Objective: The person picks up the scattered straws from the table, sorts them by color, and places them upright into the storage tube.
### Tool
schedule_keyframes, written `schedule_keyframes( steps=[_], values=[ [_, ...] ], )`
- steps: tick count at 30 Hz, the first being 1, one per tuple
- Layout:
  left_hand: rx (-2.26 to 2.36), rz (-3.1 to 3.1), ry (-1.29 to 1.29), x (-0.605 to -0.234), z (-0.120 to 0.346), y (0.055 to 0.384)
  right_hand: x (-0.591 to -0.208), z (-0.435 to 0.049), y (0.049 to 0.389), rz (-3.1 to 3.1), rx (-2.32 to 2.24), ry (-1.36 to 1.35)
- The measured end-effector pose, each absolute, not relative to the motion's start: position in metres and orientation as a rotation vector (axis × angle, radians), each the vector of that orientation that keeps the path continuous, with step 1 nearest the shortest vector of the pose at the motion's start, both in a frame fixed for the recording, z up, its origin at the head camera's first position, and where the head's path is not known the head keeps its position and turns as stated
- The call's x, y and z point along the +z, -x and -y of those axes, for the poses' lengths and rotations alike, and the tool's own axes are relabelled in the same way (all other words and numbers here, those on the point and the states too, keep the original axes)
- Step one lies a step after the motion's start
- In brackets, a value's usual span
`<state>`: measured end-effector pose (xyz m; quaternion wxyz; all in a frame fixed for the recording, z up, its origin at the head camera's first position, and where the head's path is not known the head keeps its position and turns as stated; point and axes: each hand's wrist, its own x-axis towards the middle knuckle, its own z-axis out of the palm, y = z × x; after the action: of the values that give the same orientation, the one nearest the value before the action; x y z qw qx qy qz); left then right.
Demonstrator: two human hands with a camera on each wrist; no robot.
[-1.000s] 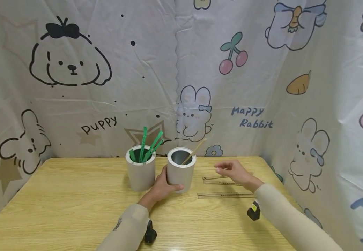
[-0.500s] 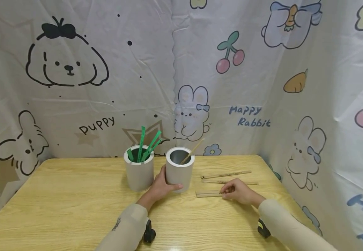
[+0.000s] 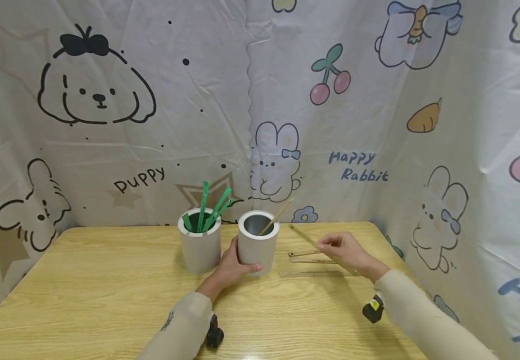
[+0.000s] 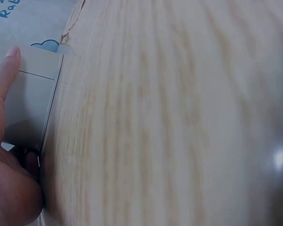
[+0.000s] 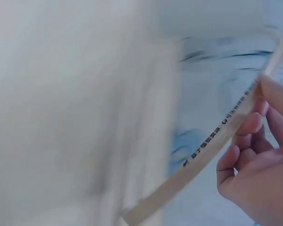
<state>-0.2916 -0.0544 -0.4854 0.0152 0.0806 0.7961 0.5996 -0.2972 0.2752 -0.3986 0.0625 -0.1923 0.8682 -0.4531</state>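
Observation:
In the head view my left hand (image 3: 229, 270) grips a white cylindrical cup (image 3: 257, 255) low on its left side, thumb across the front; its other fingers are mostly hidden. One slim tan stick (image 3: 278, 216) leans out of this cup. My right hand (image 3: 345, 250) pinches a long, flat, paper-wrapped stick (image 3: 304, 236) above the table, its far end pointing up and left toward the cup. Dark print runs along this wrapped stick (image 5: 217, 132) in the right wrist view. Under the right hand, several similar sticks (image 3: 311, 260) lie roughly parallel on the wood.
A second white cup (image 3: 200, 252) holding several green strips (image 3: 215, 207) stands just left of the gripped one. The wooden table (image 3: 107, 290) ends against a printed cloth (image 3: 206, 125) at the back and sides.
My right hand first moves down to the nearest stick, pinches it, then raises it up and tilts it toward the cup. The left hand stays on its cup.

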Motion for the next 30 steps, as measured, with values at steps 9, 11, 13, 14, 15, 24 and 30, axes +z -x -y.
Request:
schedule_keyframes(
  steps=[9,11,13,14,15,24,30],
  values=[
    [1.846,-2.489,-0.257,-0.487,0.053,0.291,-0.297,-0.231,0.294,-1.805,-2.539,0.333],
    [1.840,-2.501,-0.252,-0.487,0.053,0.292,-0.284,-0.217,0.293,-1.682,-2.663,0.340],
    [1.838,-2.516,-0.248,-0.488,0.053,0.292,-0.278,-0.200,0.293,-1.653,-2.721,0.322],
    [1.839,-2.522,-0.248,-0.488,0.053,0.292,-0.278,-0.192,0.294,-1.648,-2.740,0.302],
    [1.838,-2.526,-0.250,-0.488,0.053,0.293,-0.278,-0.185,0.295,-1.662,-2.749,0.279],
    [1.830,-2.522,-0.239,-0.488,0.055,0.291,-0.320,-0.143,0.312,-1.934,-2.675,0.047],
    [1.818,-2.519,-0.243,-0.486,0.055,0.291,-0.335,-0.164,0.308,-2.275,-2.329,0.104]
  ],
)
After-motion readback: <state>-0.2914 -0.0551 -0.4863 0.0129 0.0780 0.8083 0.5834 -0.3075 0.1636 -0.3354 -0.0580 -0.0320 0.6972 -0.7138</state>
